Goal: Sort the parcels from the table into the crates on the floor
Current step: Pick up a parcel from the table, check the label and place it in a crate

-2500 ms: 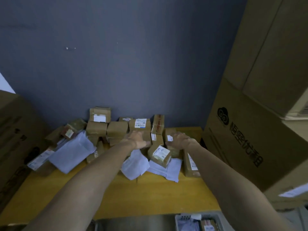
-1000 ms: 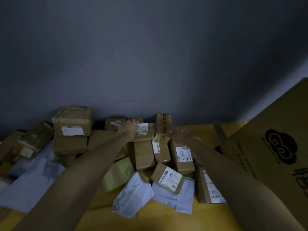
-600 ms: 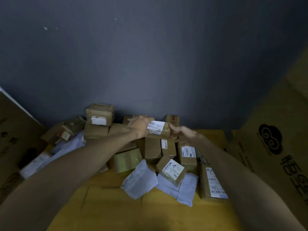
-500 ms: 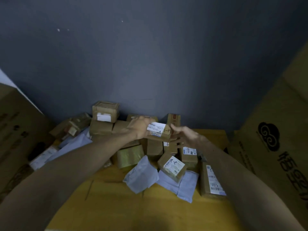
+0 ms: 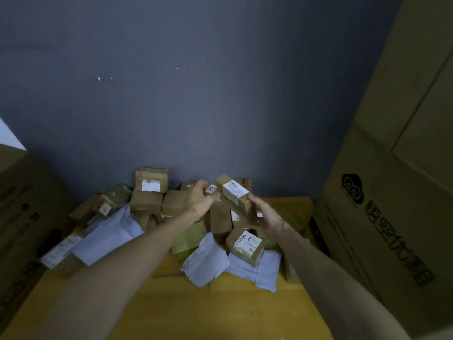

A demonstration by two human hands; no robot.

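- Two bare forearms reach in from the lower edge; neither shows a sleeve.
- The left hand (image 5: 199, 200) and right hand (image 5: 266, 218) are bare: no gloves, rings, watch or wristband visible.

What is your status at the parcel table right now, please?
Left hand and right hand both grip a small brown box, lifted above the parcel pile. Crates not in view. Nothing blocking.

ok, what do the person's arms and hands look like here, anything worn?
Both forearms are bare as far as the frame shows: no sleeves, gloves, watch or bands visible. The left hand and right hand are bare too, no rings that I can make out in the dim light.
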